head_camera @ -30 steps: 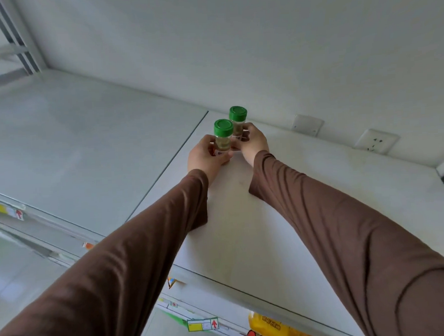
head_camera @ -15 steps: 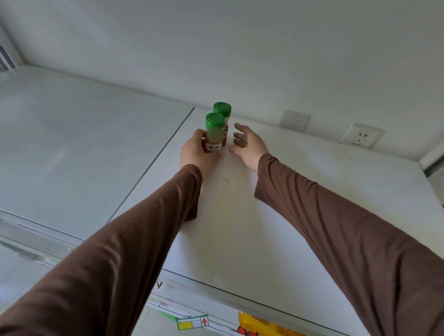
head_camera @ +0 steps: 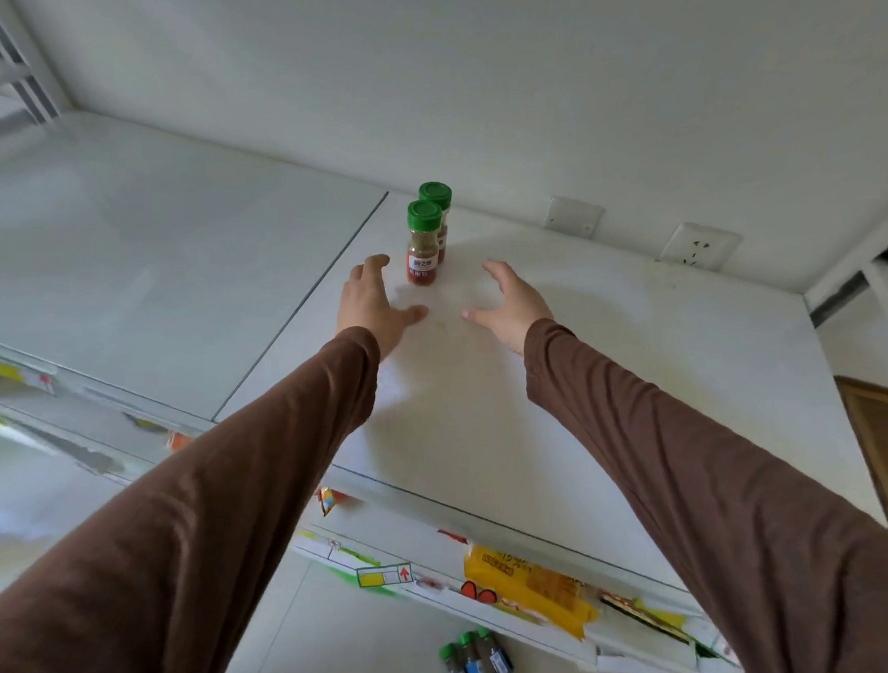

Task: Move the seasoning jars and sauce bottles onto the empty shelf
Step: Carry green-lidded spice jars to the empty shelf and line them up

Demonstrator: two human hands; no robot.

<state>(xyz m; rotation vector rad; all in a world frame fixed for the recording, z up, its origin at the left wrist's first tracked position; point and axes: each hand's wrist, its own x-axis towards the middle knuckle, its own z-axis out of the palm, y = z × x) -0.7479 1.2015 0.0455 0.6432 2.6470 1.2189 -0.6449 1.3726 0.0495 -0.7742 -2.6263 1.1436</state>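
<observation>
Both spice jars [head_camera: 421, 245] stand upright on the shelf [head_camera: 487, 411], just ahead between the empty, spread-fingered left hand [head_camera: 373, 309] and right hand [head_camera: 512, 307], nearer the left.

A shop aisle: white shelves [head_camera: 488, 426] with price tags [head_camera: 384, 576] on their front rails, packaged snacks [head_camera: 527, 584] and jars [head_camera: 474, 664] stocked below the top shelf.
</observation>
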